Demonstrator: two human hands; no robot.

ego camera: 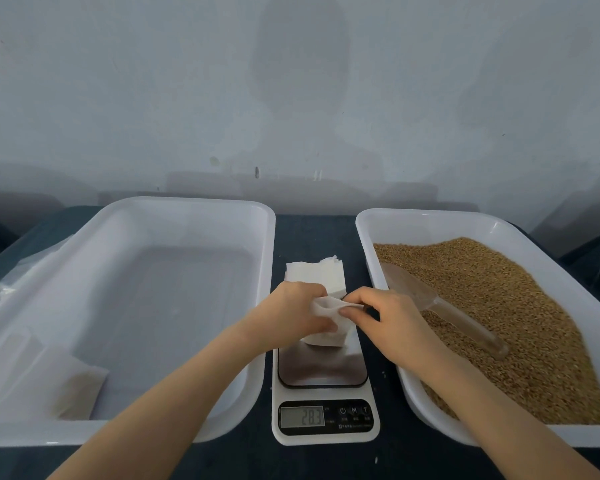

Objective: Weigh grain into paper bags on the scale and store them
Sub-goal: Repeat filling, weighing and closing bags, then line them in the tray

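Scale [323, 370] reading 28.3, left hand [291, 311], right hand [388, 317] pinching paper bag [326, 336]

Soft, cool, dimmish light from behind head: faint head-and-shoulders shadow on pale grey wall [298, 74]. Dull sheen on silver steel scale platform [321, 370]. Wide-angle bowing at edges, esp. white plastic left tray [187, 203]. Slightly soft overall.

Dark table [312, 233] carries left tray [187, 203], scale [323, 374], right tray [413, 214].
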